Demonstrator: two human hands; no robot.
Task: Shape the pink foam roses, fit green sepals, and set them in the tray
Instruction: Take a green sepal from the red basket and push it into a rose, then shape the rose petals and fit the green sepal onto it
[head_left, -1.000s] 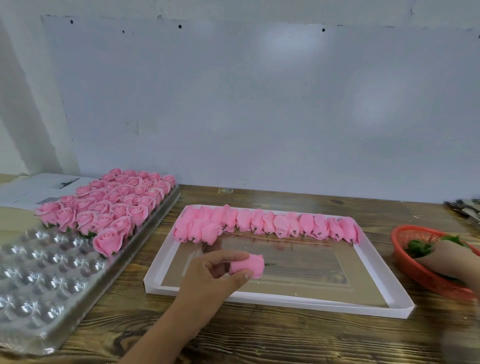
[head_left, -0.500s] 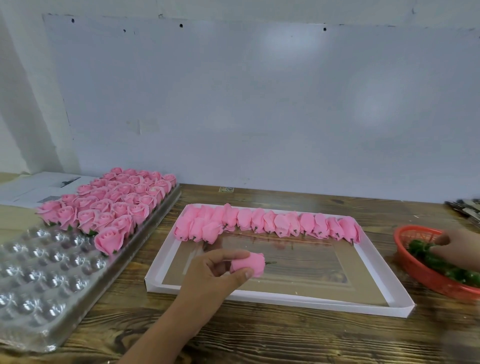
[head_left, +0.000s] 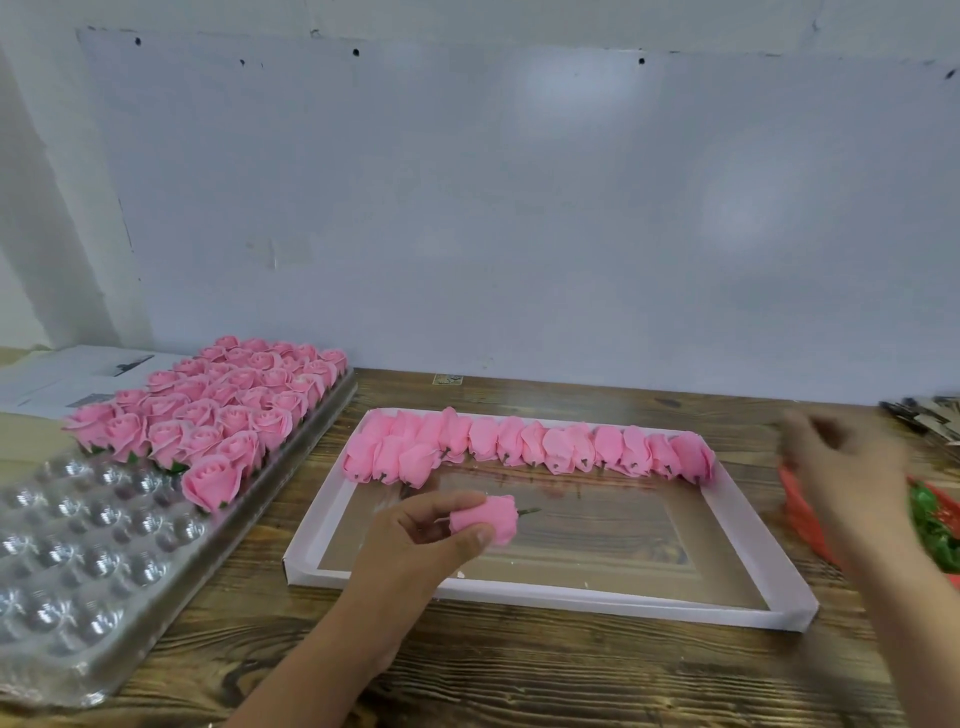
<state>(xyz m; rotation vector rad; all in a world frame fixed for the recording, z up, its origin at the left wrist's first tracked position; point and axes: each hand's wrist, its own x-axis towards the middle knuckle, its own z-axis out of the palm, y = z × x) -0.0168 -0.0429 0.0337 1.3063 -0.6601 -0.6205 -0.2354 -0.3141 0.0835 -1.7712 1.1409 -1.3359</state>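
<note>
A pale, scuffed wall (head_left: 519, 208) fills the top half of the head view, and below it runs a dark wooden table (head_left: 519, 675). Over at nine o'clock sits a clear plastic tray (head_left: 93, 561) with rows of round cups, its far end packed with finished pink roses (head_left: 208, 410) standing upright, green showing under a few of them; the near cups hold nothing. Behind it, at ten o'clock, lie some printed papers (head_left: 67, 374). Dead centre is a shallow white box lid (head_left: 519, 590) with a see-through window, and along its far edge lies a row of unshaped pink buds (head_left: 530, 449), tipped on their sides, touching one another. The left hand (head_left: 415, 545) hovers over the lid's near left part, thumb and fingers pinching one pink rose (head_left: 488, 519), whose short dark stem pokes out toward three o'clock. Across at three o'clock, the right hand (head_left: 841, 467) is a blur above the rim of a red basket (head_left: 800, 519) holding green sepals (head_left: 935, 525); I cannot tell whether its fingers grip anything. At two o'clock, by the frame edge, lies a small heap of dark and pale objects (head_left: 924, 415), too small to make out.
</note>
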